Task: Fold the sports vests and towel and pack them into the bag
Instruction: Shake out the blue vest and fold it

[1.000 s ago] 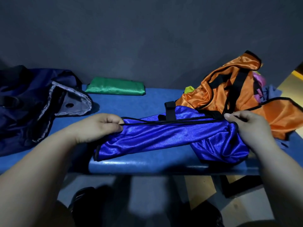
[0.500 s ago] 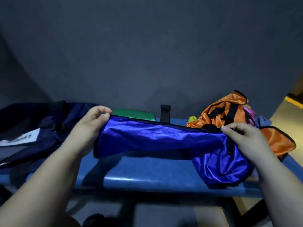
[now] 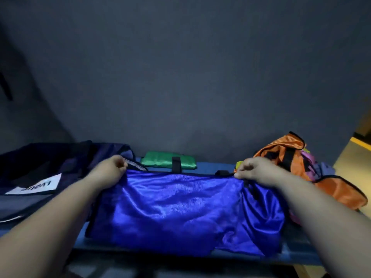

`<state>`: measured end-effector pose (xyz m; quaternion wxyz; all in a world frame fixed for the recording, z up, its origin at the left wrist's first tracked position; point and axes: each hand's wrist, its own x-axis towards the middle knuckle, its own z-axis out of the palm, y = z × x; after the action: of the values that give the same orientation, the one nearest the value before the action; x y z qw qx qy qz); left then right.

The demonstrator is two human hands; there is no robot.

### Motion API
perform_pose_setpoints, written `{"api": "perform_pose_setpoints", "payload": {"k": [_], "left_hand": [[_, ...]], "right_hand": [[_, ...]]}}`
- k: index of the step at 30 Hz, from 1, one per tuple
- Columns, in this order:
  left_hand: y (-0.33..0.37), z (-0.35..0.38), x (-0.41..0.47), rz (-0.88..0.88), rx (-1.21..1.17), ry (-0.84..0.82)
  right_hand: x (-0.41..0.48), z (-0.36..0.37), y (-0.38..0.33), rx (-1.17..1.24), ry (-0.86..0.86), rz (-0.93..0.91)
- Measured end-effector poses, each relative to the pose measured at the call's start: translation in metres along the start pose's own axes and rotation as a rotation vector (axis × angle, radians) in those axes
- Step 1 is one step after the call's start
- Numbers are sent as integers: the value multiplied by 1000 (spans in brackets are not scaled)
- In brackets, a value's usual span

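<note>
**I hold the blue vest by its top edge**

My left hand (image 3: 108, 171) is curled tight on the top left corner of the blue vest (image 3: 176, 205). My right hand (image 3: 259, 171) is curled on the top right part of the same edge, and I pinch the cloth there. The top edge has a thin black trim, and it runs almost straight from one hand to the other.

The blue vest is shiny and spread wide in front of me. Its lower part lies on the blue counter (image 3: 206, 167) and reaches the front rim. The right side of it is bunched up in folds under my right arm.

A black strap (image 3: 176, 162) sticks up just behind the top edge. Behind that, close to the dark wall (image 3: 180, 77), the green vest (image 3: 160, 162) lies on the counter, folded into a small flat pack.

The bag (image 3: 50, 163) is on the left end of the counter, beside my left hand. It is dark blue and has a white label (image 3: 34, 186) with dark letters on it.

On the right, behind my right hand, the orange vest (image 3: 281, 151) sits in a loose heap. Some pink and purple cloth (image 3: 313, 165) is mixed in with it, and I cannot tell what that cloth is.
</note>
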<state>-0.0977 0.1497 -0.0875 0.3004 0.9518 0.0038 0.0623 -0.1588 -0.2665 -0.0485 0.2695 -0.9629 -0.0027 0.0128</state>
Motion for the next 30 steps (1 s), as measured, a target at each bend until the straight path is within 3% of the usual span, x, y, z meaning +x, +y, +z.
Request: {"api": "perform_pose_setpoints", "payload": {"k": [4,7,9,11,13,15,17,20,25,30], "left_hand": [[0,37,7,-34,242,-30],[7,49,2,-11,344,119],[13,56,-3,74,344,287],[30,67,-14,263,265,340],[56,84,-30,528,161,177],[79,106,-48,669,90,-73],[89,130,-58,689,107,-241],[93,151,-65,687,263,-332],[91,161,-65,679,362,-484],[101,158,-64,653,479,-558]], "right_hand": [[15,28,22,-147,96,94],[12,26,35,-103,188,122],[6,18,44,-41,201,135],[-2,8,53,-22,178,136],[-13,-4,57,2,117,114],[-25,-16,58,-10,68,76],[-35,-32,60,-31,108,40],[-52,-63,64,-35,222,37],[-65,-96,92,-158,375,269],[-62,-61,120,-127,552,395]]}}
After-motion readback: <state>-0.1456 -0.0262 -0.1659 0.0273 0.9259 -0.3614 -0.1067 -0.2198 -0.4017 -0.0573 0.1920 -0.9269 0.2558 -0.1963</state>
